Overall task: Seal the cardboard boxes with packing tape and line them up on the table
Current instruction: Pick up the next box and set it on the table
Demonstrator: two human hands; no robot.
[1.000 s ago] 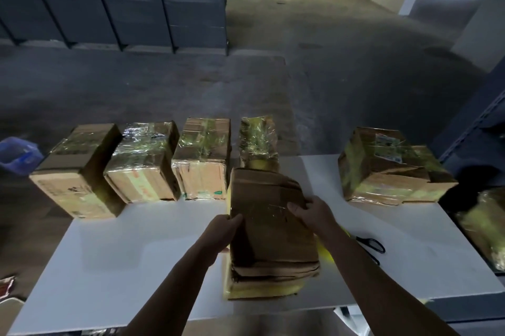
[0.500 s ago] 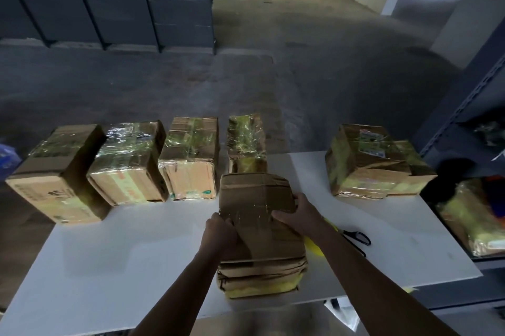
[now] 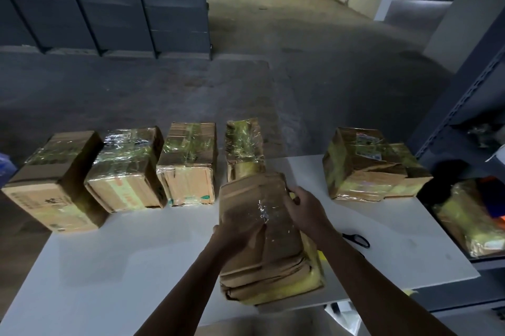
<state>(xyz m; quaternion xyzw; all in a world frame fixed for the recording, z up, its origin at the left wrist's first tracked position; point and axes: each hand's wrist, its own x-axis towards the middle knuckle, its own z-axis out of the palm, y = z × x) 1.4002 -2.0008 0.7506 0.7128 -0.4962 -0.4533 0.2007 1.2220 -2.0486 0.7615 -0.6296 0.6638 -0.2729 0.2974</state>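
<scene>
Right hand slid to box far corner; left hand shifted onto top.

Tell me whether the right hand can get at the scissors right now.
Probably yes: the scissors lie uncovered on the table beside the right forearm. But the right hand grips the box, so it must let go first.

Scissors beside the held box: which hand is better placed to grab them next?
Right, probably. The scissors lie on the table beside the right forearm, close to the right hand, which grips the box at its right edge; the left hand holds the box's left side.
</scene>
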